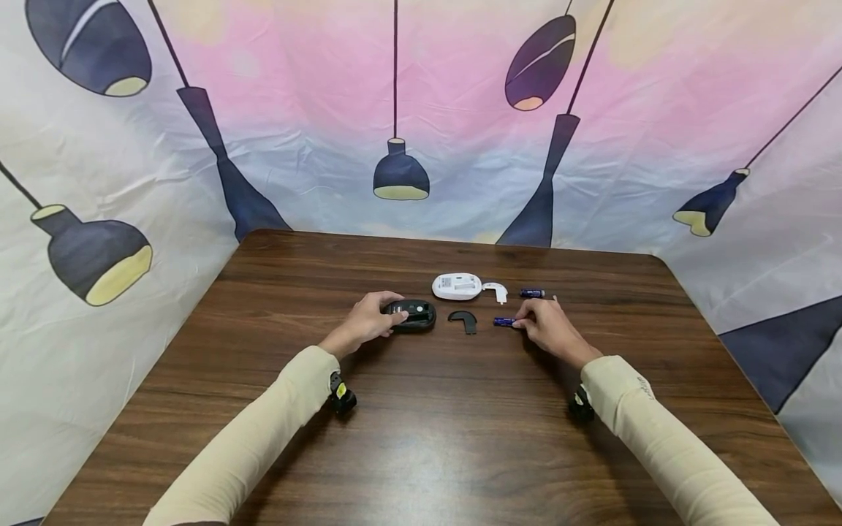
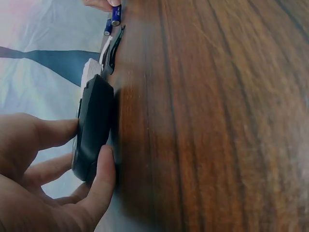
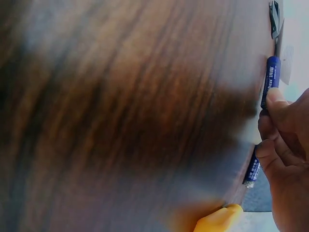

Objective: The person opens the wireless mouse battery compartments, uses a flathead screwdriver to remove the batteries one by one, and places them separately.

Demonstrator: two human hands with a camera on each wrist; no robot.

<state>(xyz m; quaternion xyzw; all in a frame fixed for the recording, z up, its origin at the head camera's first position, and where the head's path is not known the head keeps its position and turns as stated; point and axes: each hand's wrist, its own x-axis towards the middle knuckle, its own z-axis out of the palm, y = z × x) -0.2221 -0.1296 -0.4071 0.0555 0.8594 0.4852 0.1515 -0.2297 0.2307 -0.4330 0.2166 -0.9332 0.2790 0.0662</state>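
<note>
My left hand (image 1: 368, 319) grips a black computer mouse (image 1: 423, 315) that lies with its underside up. In the left wrist view the thumb is on one face of the mouse (image 2: 95, 130) and fingers reach around its end and edge. Between thumb and fingertips, my right hand (image 1: 551, 330) pinches one end of a blue battery (image 1: 503, 321), close over the table. A second blue battery (image 1: 531, 293) lies just behind that hand. The black curved battery cover (image 1: 465, 318) rests between the black mouse and the pinched battery.
Behind the black mouse, a white mouse (image 1: 457, 287) lies underside up, with its white curved cover (image 1: 498, 290) beside it. The brown wooden table (image 1: 421, 453) ends at the back against a printed cloth (image 1: 329, 183) with lamp pictures.
</note>
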